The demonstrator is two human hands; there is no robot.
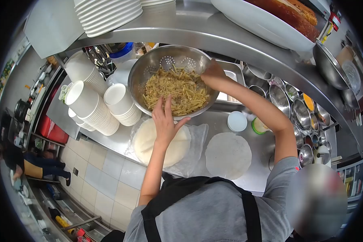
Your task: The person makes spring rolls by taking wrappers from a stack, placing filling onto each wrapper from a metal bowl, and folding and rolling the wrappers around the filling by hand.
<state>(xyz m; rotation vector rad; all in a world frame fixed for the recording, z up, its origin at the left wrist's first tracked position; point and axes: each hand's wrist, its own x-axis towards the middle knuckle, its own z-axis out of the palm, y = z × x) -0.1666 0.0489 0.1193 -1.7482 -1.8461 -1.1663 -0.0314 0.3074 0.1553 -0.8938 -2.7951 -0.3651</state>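
Note:
A metal colander (140, 78) with holes in its wall stands on the steel counter, filled with a shredded yellowish mixture (177, 90). My left hand (165, 123) reaches over the colander's near rim, fingers spread and their tips at the edge of the mixture; the thumb points out to the right. At the right side, my right hand (214, 76) is closed on the colander's rim, its fingertips partly hidden. Below my left hand, a stack of round pale wrapper sheets (163, 149) lies on clear plastic. One single thin round sheet (228, 156) lies flat on the counter to its right.
Stacked white paper bowls (93, 111) stand left of the colander. A small white round lid (237, 121) and a green-rimmed container (259, 126) sit at the right, before several metal bowls (279, 99). A steel shelf (189, 37) crosses overhead. Another person (36, 165) is at far left.

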